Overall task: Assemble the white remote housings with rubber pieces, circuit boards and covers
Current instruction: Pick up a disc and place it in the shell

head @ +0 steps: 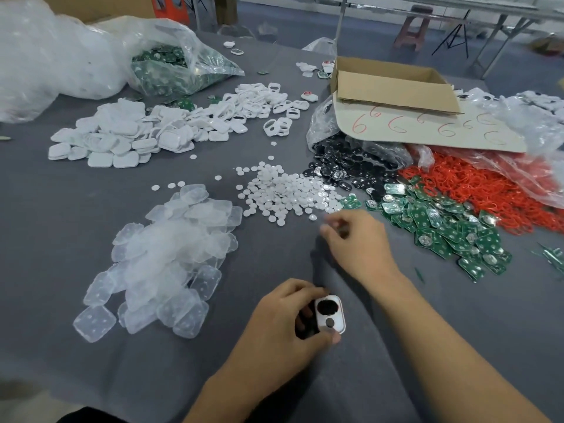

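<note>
My left hand [283, 319] grips a white remote housing [331, 314] near the table's front; the housing shows a dark oval opening and a small round grey piece below it. My right hand [357, 236] hovers over the cloth just below the pile of small white round pieces [283, 190], its fingers pinched together, blurred; whether something is between them I cannot tell. Green circuit boards [442, 224] lie in a heap to its right. Clear rubber pieces [171, 254] are piled at the left. White covers and housings [137, 135] are heaped at the back left.
Black button pieces [351, 169] spill from a bag at centre right, red rings [476, 184] beside them. An open cardboard box [393, 83] stands behind. Plastic bags [171, 65] fill the back left. The grey cloth [61, 209] covers the table.
</note>
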The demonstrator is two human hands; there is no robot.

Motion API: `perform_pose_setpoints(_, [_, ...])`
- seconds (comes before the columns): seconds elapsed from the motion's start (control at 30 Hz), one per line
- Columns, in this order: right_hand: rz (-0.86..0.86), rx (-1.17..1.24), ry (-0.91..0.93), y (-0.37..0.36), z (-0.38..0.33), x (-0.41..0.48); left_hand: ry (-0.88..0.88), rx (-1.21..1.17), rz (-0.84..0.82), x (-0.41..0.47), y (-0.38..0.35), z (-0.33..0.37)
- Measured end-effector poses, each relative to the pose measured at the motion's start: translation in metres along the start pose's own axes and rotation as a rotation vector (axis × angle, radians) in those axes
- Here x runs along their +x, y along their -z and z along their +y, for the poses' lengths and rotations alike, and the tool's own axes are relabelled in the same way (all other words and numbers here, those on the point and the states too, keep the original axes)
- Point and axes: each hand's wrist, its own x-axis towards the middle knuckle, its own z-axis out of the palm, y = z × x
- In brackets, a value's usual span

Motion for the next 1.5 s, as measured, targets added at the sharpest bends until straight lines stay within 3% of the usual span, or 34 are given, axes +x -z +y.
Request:
perform_pose_setpoints(0.2, [0.034, -0.079, 0.130, -0.028, -0.007, 0.033, -0.020, 0.029, 0.013, 0.000, -0.004, -0.002])
perform_pose_setpoints(0.47, [-0.042, 0.007, -0.010, 0.013, 0.016, -0.020, -0.026, 0.016, 0.023, -0.001, -0.003, -0.002])
perform_pose_setpoints(0.6, [-0.019, -0.224, 0.124, 0.038, 0.028, -0.075, -0.024, 0.007, 0.029, -0.002, -0.003, -0.004])
perform_pose_setpoints(0.77, [-0.221, -0.427, 0.249, 0.043, 0.036, -0.100, -0.031, 0.024, 0.027, -0.002, -0.004, -0.006])
perform_pose_setpoints(0.97, [-0.212, -0.317, 0.244, 0.052, 0.032, -0.094, -0.041, 0.029, 0.027, -0.002, -0.004, -0.006])
perform_pose_setpoints(1.17, [-0.209, -0.117, 0.079, 0.058, 0.030, -0.097, -0.055, 0.045, 0.030, -0.002, -0.005, -0.008])
perform_pose_setpoints(1.3, [-0.296, -0.054, 0.133, 0.051, 0.014, -0.106, -0.067, 0.064, 0.036, 0.000, -0.006, -0.009])
perform_pose_setpoints(1.5, [-0.345, -0.141, 0.207, 0.040, 0.005, -0.101, -0.066, 0.046, 0.015, 0.000, -0.005, -0.010])
